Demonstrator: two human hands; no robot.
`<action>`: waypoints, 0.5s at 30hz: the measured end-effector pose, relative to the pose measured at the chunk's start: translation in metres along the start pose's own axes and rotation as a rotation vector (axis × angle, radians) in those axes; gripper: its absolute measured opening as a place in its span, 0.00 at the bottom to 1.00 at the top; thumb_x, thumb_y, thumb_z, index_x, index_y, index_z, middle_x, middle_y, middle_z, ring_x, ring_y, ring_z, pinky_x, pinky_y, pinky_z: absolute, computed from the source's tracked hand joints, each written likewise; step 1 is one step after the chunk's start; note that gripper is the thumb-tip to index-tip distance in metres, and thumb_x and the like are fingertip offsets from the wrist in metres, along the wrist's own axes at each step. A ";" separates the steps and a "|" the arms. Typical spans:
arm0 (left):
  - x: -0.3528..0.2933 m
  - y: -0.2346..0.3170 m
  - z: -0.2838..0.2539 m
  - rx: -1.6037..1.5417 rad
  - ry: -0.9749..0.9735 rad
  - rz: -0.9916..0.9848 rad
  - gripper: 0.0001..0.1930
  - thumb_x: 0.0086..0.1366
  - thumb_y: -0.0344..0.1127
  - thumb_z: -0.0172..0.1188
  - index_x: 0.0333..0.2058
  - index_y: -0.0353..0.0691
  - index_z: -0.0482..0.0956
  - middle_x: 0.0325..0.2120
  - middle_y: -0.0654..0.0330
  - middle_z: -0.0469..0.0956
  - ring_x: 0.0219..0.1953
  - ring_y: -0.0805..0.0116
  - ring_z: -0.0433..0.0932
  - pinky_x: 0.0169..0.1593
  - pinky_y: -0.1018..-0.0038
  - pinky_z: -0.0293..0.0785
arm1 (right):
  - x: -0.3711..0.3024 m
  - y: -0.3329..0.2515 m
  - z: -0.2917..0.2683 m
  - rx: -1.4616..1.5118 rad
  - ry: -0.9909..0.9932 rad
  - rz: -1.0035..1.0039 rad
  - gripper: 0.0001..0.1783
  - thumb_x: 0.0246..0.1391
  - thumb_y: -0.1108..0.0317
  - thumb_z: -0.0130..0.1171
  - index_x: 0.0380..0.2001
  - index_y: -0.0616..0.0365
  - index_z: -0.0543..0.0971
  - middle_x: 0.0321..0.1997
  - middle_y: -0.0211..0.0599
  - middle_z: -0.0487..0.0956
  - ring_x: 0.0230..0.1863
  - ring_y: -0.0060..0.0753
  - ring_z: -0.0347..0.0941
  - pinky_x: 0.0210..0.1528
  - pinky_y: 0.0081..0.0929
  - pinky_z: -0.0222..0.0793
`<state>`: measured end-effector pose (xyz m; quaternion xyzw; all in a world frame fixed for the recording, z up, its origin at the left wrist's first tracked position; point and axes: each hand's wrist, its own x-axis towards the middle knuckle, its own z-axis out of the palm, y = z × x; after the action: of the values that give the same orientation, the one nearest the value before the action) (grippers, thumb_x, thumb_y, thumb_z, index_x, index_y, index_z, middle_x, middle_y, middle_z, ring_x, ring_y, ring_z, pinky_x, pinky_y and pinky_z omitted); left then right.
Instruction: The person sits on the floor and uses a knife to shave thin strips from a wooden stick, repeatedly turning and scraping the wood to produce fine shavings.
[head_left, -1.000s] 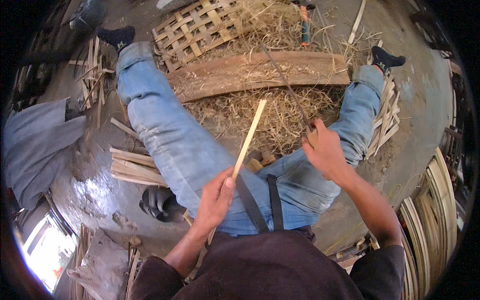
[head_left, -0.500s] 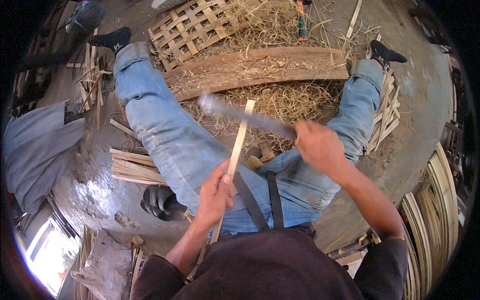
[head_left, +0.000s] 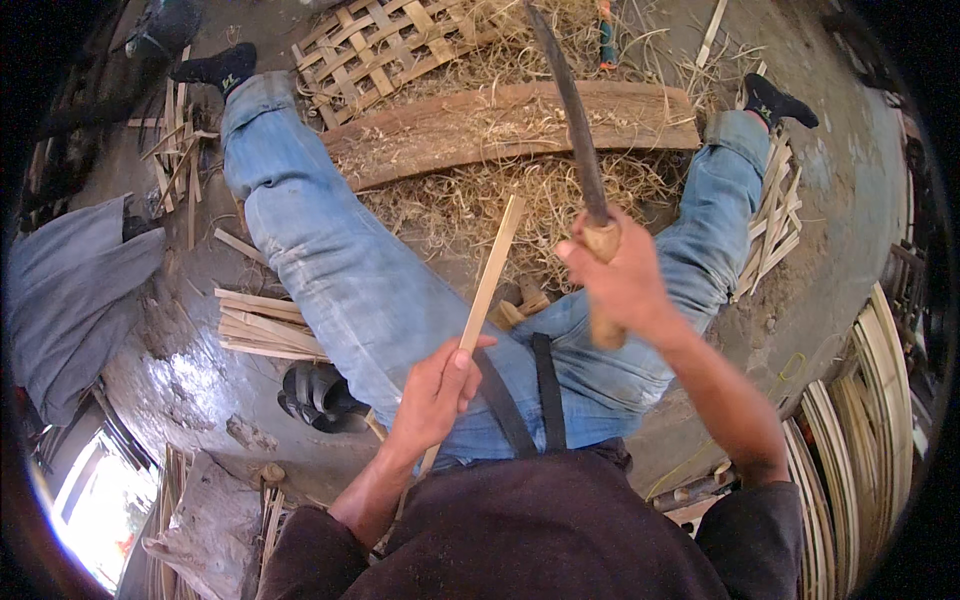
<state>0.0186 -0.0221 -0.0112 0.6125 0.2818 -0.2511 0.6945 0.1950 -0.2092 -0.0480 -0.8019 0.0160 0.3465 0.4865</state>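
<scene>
My left hand (head_left: 438,388) is closed round a pale split bamboo strip (head_left: 492,275), which slants up and away from my lap. The strip's lower end runs back beneath my forearm toward my dark shirt. In my right hand (head_left: 632,280) is a long knife (head_left: 574,120), gripped by its wooden handle. Its dark, narrow blade points away from me, to the right of the strip and apart from it. The fingers of this hand look loose around the handle and are slightly blurred.
Between my outstretched legs lies a wooden plank (head_left: 500,130), with curly shavings (head_left: 480,215) around it. Beyond it is a woven bamboo panel (head_left: 385,50). Bundles of strips lie beside my left thigh (head_left: 265,325) and right leg (head_left: 775,215). Long curved strips (head_left: 850,440) stand at right.
The knife's blade has swung from lying across the strip, pointing left, to pointing away from me. My right hand has turned with it. The strip's far end has shifted slightly right.
</scene>
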 end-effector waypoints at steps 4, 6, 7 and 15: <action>-0.001 -0.003 0.007 0.286 0.096 0.109 0.18 0.72 0.42 0.47 0.51 0.36 0.72 0.19 0.59 0.71 0.22 0.67 0.73 0.29 0.69 0.68 | 0.005 -0.021 0.036 0.150 0.099 -0.100 0.19 0.46 0.64 0.68 0.36 0.65 0.73 0.27 0.36 0.78 0.28 0.25 0.75 0.32 0.28 0.72; 0.000 0.004 0.009 0.419 0.190 0.141 0.16 0.70 0.41 0.50 0.50 0.36 0.72 0.20 0.55 0.73 0.24 0.59 0.75 0.31 0.65 0.69 | 0.016 -0.026 0.041 0.156 0.109 -0.055 0.18 0.46 0.66 0.68 0.36 0.65 0.73 0.28 0.36 0.79 0.29 0.25 0.75 0.33 0.28 0.72; 0.000 0.003 0.008 0.437 0.207 0.145 0.16 0.70 0.40 0.50 0.49 0.36 0.72 0.21 0.53 0.74 0.25 0.57 0.76 0.31 0.65 0.69 | 0.017 -0.025 0.042 0.190 0.100 -0.054 0.18 0.46 0.67 0.68 0.36 0.65 0.73 0.28 0.36 0.79 0.29 0.25 0.75 0.33 0.28 0.72; -0.003 0.002 0.008 0.369 0.204 0.139 0.15 0.69 0.40 0.52 0.46 0.34 0.71 0.24 0.51 0.76 0.27 0.54 0.78 0.33 0.66 0.71 | 0.011 -0.017 0.038 0.193 0.112 -0.076 0.17 0.46 0.70 0.68 0.37 0.63 0.72 0.29 0.32 0.78 0.29 0.21 0.74 0.33 0.23 0.71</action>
<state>0.0183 -0.0300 -0.0065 0.7694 0.2569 -0.1867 0.5542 0.1890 -0.1664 -0.0521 -0.7693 0.0460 0.2793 0.5728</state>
